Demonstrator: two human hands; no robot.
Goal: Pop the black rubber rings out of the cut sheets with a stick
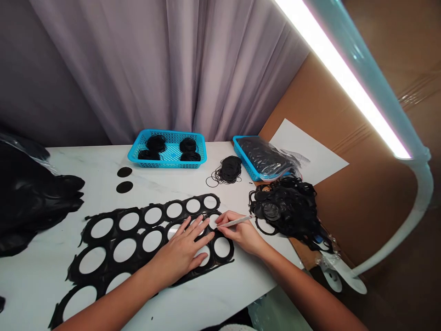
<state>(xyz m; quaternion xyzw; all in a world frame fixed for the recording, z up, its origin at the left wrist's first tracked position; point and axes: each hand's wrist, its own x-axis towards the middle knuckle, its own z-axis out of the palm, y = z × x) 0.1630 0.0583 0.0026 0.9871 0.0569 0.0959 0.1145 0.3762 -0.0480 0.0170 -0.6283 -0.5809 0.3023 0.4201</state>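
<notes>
Gently, an open left hand [181,246] lies flat on a thin black rubber sheet with round holes [115,222].
It looks light and floppy, so take a wide edge. It lies on a white marble table [213,294]. Farther right, the right hand [241,234] pinches a thin white pen-like tool [236,221].

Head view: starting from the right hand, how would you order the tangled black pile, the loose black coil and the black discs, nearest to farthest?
1. Black pile, just right of the right hand.
2. Loose coil, ahead on the table.
3. Black discs, far left.
</notes>
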